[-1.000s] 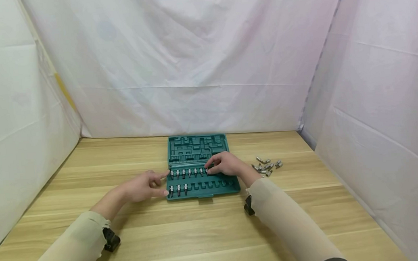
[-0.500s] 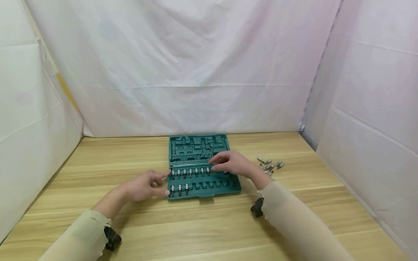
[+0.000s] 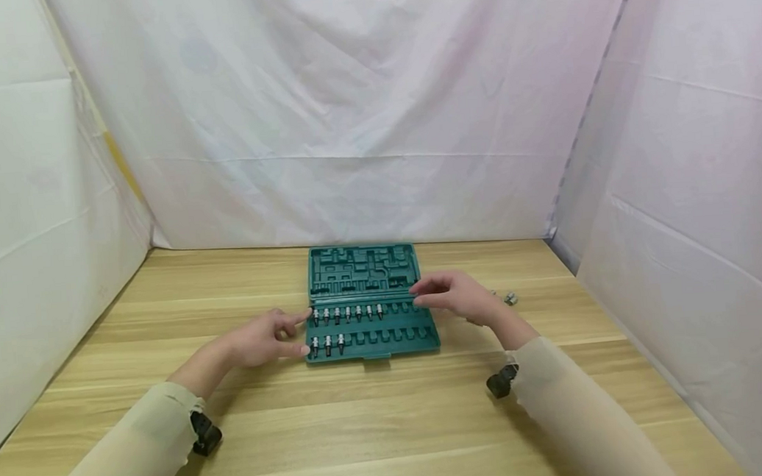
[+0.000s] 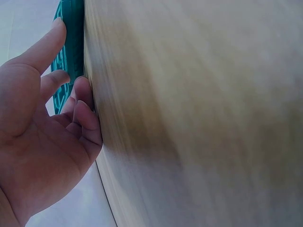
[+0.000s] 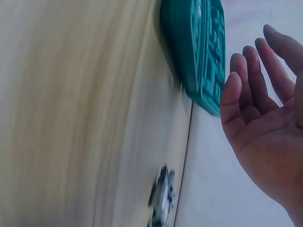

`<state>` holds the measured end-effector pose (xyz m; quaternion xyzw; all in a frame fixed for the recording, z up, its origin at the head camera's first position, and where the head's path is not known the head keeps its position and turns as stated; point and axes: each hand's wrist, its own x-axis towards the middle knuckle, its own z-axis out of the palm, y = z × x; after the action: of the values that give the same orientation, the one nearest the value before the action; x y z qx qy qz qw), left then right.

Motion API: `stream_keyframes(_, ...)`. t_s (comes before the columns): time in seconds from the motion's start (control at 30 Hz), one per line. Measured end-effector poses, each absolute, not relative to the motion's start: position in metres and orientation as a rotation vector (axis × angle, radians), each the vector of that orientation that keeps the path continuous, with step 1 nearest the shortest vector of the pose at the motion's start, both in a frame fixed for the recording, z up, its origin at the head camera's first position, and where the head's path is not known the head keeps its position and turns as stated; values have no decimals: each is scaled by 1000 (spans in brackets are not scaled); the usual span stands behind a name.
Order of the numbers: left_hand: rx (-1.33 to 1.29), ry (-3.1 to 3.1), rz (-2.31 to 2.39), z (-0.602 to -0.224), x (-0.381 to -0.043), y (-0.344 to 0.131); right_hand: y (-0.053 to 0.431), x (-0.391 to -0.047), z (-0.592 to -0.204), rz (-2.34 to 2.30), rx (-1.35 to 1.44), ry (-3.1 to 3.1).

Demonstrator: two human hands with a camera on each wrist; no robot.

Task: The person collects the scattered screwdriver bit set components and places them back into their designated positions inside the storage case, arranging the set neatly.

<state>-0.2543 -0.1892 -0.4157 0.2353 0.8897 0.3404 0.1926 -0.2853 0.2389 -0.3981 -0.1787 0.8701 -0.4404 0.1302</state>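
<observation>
On the left, a white curtain with a yellow strip stands beyond the desk's left edge. A cream sleeve comes in over the front left corner of the desk, with a black wrist camera at its cuff. From it the left hand stretches toward the middle; its thumb and index finger are spread wide, the index tip at the case's left edge and the thumb at its front left corner, while the other fingers curl inward low beside the desktop. The green plastic bit case lies unfolded about midway between the desk's left and right edges, nearer the back edge, its moulded lid toward the back curtain. In the case, seven silver bit sockets with dark tips fill the left part of the back row, and three more bit sockets sit at the left of the front row. The right hand hovers at the case's right edge near the hinge, fingers loosely bent, thumb and index parted by a narrow gap. Farther right lie loose bit sockets, partly hidden by that hand. The right sleeve crosses the front edge, short of the right curtain.
</observation>
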Motion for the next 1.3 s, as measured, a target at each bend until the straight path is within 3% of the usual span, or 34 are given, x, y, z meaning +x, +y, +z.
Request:
stream_keyframes(0.8,668,2506,937,-416,-255,-190,362,-273,-401,-1359,-307,2688)
stream_keyframes(1.3,669,2515,923,-415,-254,-189,416,-274,-403,-1124,-252,2722)
